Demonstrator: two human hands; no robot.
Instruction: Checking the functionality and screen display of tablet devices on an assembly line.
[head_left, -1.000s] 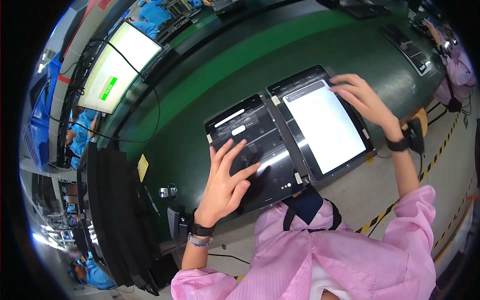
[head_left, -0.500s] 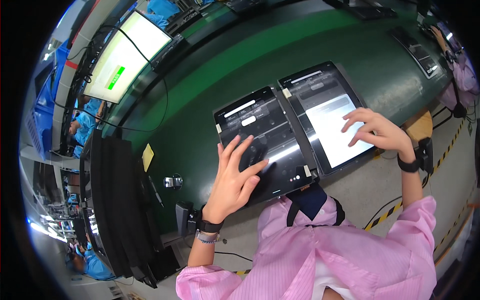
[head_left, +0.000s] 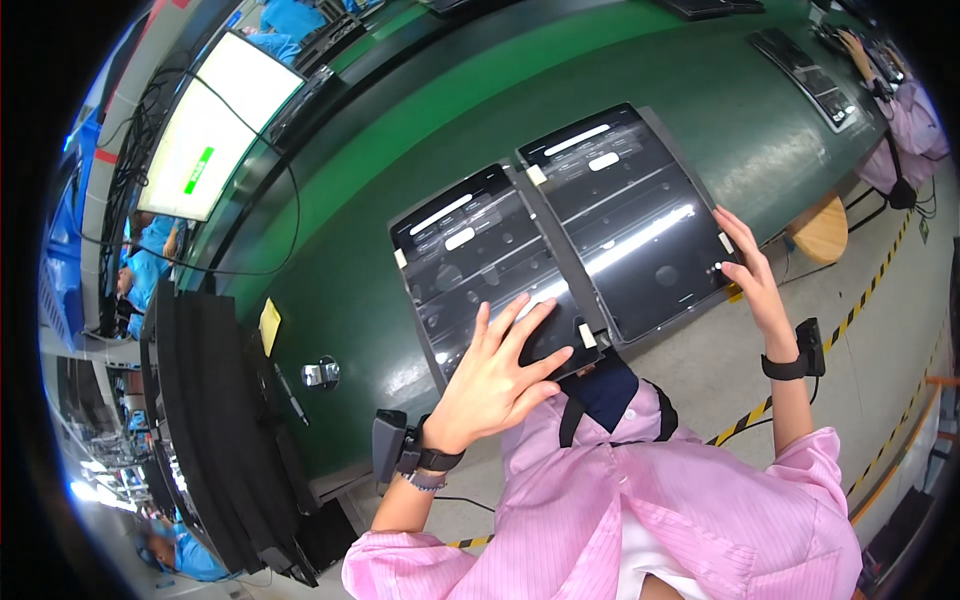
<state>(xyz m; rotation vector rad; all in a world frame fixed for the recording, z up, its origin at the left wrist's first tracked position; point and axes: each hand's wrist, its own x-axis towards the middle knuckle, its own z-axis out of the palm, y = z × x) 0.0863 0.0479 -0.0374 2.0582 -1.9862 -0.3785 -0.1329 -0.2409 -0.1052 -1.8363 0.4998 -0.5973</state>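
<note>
Tablets, two flat glossy black rectangles, lie side by side at frame centre on the smooth green surface (head_left: 400, 130). Left hand (head_left: 490, 375) rests open-fingered on the left tablet (head_left: 485, 265); right hand (head_left: 750, 275), its grip open, touches the right tablet (head_left: 625, 215) at its lower right edge.

1. The room is brightly and evenly lit from overhead.
2. A white streak of ceiling light glares across the right tablet (head_left: 632, 220) and carries onto the left tablet (head_left: 480, 265).
3. The monitor (head_left: 215, 125) at upper left is blown out to near white.
4. Shadows on the green bench (head_left: 400, 140) are soft and faint.
5. Fisheye bending curves the straight edges, and a black rim rings the frame.
6. The far-left edge smears and blurs.
</note>
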